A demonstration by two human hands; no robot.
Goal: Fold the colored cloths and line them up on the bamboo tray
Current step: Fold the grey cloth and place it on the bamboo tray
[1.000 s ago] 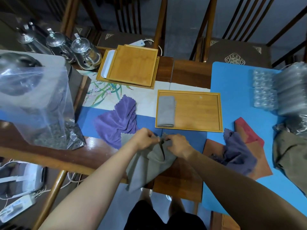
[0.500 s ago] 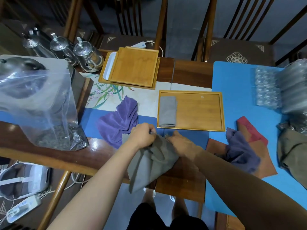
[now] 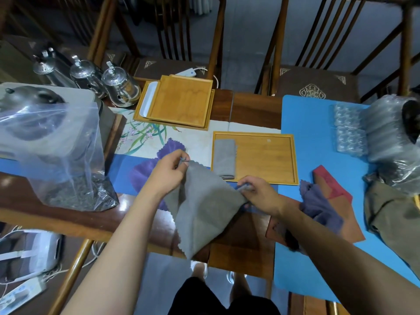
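A grey cloth (image 3: pixel 202 208) hangs spread between my hands above the table's front edge. My left hand (image 3: pixel 169 170) pinches its upper left corner. My right hand (image 3: pixel 261 194) grips its right corner. Behind them lies the bamboo tray (image 3: pixel 266 160), with one folded grey cloth (image 3: pixel 224 158) at its left end. A crumpled purple cloth (image 3: pixel 145 171) lies left of the tray, partly hidden by my left hand. Another purple-grey cloth (image 3: pixel 318 205) lies bunched on a brown mat to the right.
A clear plastic bag (image 3: pixel 56 151) over a box stands at the left, with glass teapots (image 3: pixel 118 87) behind it. Stacked bamboo trays (image 3: pixel 181 103) sit at the back. Bubble wrap (image 3: pixel 375 135) and an olive cloth (image 3: pixel 393 212) lie on the blue mat (image 3: pixel 318 123).
My hands have moved apart, pulling the bunched grey cloth open into a spread sheet. My left hand rose toward the purple cloth; my right hand shifted right.
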